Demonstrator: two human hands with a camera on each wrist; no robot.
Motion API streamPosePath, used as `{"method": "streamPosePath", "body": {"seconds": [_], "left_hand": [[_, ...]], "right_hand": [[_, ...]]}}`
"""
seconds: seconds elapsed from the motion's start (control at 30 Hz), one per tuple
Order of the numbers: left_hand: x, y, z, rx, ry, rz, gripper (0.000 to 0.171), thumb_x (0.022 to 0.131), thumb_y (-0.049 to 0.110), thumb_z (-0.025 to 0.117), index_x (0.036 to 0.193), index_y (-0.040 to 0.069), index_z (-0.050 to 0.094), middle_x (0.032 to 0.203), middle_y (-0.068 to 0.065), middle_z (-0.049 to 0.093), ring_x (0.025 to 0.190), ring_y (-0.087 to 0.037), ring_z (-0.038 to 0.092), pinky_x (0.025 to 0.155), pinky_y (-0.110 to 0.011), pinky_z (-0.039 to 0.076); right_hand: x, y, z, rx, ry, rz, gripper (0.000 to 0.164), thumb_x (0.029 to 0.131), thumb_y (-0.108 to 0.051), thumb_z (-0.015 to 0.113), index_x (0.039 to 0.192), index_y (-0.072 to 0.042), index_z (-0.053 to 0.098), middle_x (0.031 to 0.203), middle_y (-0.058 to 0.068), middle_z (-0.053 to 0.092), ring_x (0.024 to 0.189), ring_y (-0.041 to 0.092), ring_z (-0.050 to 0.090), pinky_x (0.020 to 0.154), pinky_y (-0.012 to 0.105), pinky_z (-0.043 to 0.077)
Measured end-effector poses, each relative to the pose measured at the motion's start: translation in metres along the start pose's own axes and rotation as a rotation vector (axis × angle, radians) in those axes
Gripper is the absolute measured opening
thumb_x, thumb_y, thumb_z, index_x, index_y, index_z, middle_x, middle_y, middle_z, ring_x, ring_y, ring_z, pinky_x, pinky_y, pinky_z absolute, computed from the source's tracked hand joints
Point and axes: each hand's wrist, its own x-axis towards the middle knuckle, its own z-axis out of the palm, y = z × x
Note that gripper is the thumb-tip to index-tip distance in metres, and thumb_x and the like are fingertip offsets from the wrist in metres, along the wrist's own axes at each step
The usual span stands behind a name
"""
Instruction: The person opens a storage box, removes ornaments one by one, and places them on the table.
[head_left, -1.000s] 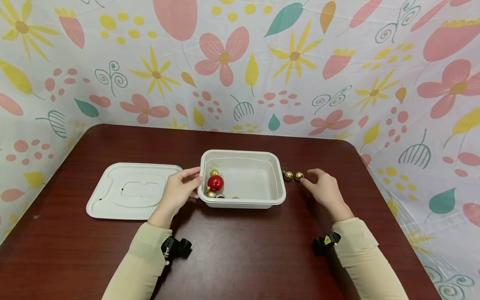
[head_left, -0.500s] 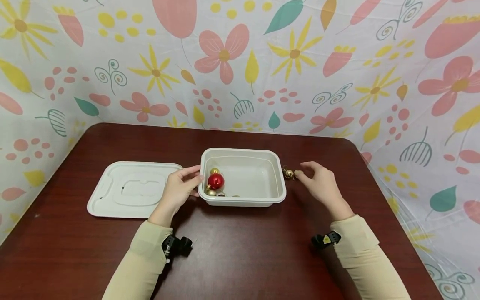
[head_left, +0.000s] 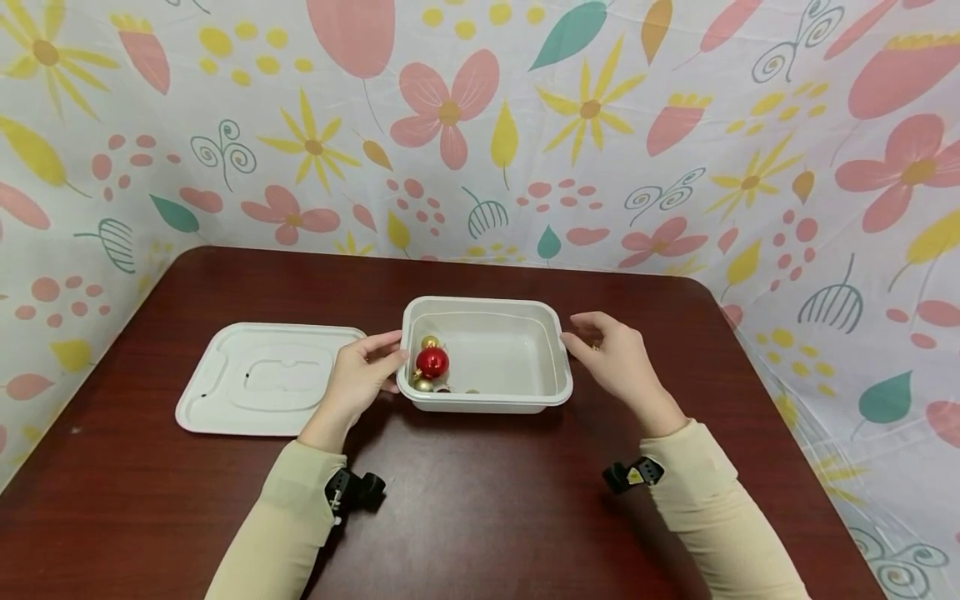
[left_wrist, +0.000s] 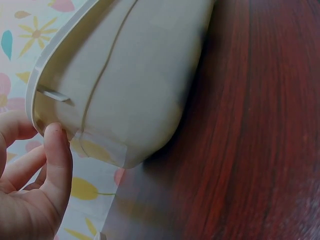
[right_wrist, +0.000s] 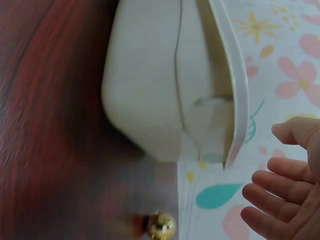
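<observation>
the box (head_left: 480, 407) sits upright on the table (head_left: 480, 508), its top uncovered, with the lid (head_left: 270, 379) lying flat to its left, partly behind the left hand (head_left: 358, 375). that hand pinches the left end of the rim, thumb and fingertips drawn close on the plastic. the right hand (head_left: 618, 358) is at the opposite end, thumb and fingers parted and loosely bent, nothing held between them; the right wrist view shows a gap between them and the rim. a gold ball (right_wrist: 161, 226) lies beside that end. inside, a red ball (head_left: 432, 362) and two gold ones (head_left: 423, 385) gather at the left. the box looks like thin, smooth plastic: probably light, a little springy in the walls and quick to slide, so the turned-out rim at both short ends seems the best hold, kept level since the balls could roll. the balls look glossy and hollow, likely slippery and easily cracked; a soft pinch round the middle should do.
</observation>
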Motion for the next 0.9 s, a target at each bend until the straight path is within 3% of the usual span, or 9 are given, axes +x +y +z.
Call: {"method": "streamPosePath", "body": {"seconds": [0.2, 0.6, 0.9], "left_hand": [[0.0, -0.002, 0.0, 0.013, 0.001, -0.006, 0.038, 0.082, 0.008, 0.063, 0.119, 0.0, 0.055, 0.103, -0.017, 0.056, 0.057, -0.008, 0.057, 0.048, -0.024, 0.053], [0.0, -0.002, 0.0, 0.024, 0.002, -0.012, 0.038, 0.082, 0.009, 0.063, 0.119, 0.001, 0.056, 0.103, -0.015, 0.056, 0.054, -0.009, 0.057, 0.047, -0.025, 0.053], [0.0, 0.0, 0.0, 0.026, -0.002, -0.002, 0.038, 0.082, 0.009, 0.063, 0.118, 0.001, 0.056, 0.102, -0.015, 0.056, 0.055, -0.008, 0.057, 0.048, -0.025, 0.054]], "right_hand": [[0.004, -0.016, 0.007, 0.036, -0.023, -0.017, 0.041, 0.084, -0.037, 0.06, 0.112, -0.008, 0.059, 0.099, 0.01, 0.064, 0.086, 0.022, 0.062, 0.072, 0.037, 0.054], [0.013, -0.038, 0.027, 0.077, -0.061, -0.078, 0.039, 0.083, -0.034, 0.062, 0.113, -0.009, 0.059, 0.109, 0.009, 0.062, 0.098, 0.022, 0.059, 0.083, 0.039, 0.051], [0.021, -0.048, 0.05, 0.089, -0.079, -0.153, 0.035, 0.081, -0.027, 0.065, 0.109, -0.005, 0.061, 0.105, 0.009, 0.064, 0.095, 0.022, 0.061, 0.079, 0.039, 0.053]]}}
